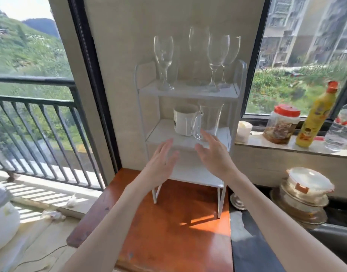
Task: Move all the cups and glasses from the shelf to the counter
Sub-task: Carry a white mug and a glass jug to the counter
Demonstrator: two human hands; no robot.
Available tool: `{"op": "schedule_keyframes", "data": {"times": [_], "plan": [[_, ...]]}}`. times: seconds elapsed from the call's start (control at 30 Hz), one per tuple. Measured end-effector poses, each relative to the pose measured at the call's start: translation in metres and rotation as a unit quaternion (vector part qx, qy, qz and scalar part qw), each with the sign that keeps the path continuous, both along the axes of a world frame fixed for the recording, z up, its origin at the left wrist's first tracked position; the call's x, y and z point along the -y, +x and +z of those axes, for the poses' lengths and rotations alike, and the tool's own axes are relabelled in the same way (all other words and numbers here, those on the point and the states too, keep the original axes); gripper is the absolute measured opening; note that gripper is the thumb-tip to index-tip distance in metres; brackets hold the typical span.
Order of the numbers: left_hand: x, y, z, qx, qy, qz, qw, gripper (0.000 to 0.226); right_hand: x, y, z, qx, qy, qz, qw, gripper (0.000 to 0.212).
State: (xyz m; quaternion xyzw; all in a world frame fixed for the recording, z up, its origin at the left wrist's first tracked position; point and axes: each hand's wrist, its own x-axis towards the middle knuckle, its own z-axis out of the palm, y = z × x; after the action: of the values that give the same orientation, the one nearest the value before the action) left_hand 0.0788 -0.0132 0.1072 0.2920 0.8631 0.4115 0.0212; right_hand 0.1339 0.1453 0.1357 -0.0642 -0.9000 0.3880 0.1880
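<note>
A white tiered shelf (188,92) stands on the orange-brown counter (168,228) against the wall. Several clear wine glasses stand on its top tier, one at the left (163,55), others to the right (217,54). On the middle tier sit a white mug (183,119) and a clear glass mug with a handle (209,118). My left hand (162,160) and my right hand (214,152) are both raised in front of the middle tier, fingers spread, holding nothing. The right fingertips are just below the glass mug.
On the window ledge to the right stand a small white cup (243,130), a red-lidded jar (282,124), a yellow bottle (316,116) and a water bottle (341,128). Stacked lidded containers (306,189) sit lower right. A balcony railing (41,134) lies left.
</note>
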Motion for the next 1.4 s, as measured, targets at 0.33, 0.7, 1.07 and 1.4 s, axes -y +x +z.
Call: {"op": "schedule_keyframes", "data": {"times": [0.33,0.7,1.07,1.4], "plan": [[-0.058,-0.082,0.022,0.273,0.249,-0.05,0.928,0.049,-0.019,-0.065,0.007,-0.064,-0.358,0.016,0.931,0.033],[-0.084,-0.105,0.027,0.337,0.314,0.007,0.887,0.039,-0.025,-0.075,0.014,-0.06,-0.44,0.014,0.896,0.022],[-0.049,-0.084,0.026,0.286,0.314,0.071,0.903,0.028,0.001,-0.049,0.023,-0.032,-0.339,-0.116,0.933,0.03],[0.027,0.0,0.024,0.238,0.283,-0.016,0.929,0.03,0.066,0.055,0.003,-0.049,-0.36,-0.185,0.913,0.027]]}}
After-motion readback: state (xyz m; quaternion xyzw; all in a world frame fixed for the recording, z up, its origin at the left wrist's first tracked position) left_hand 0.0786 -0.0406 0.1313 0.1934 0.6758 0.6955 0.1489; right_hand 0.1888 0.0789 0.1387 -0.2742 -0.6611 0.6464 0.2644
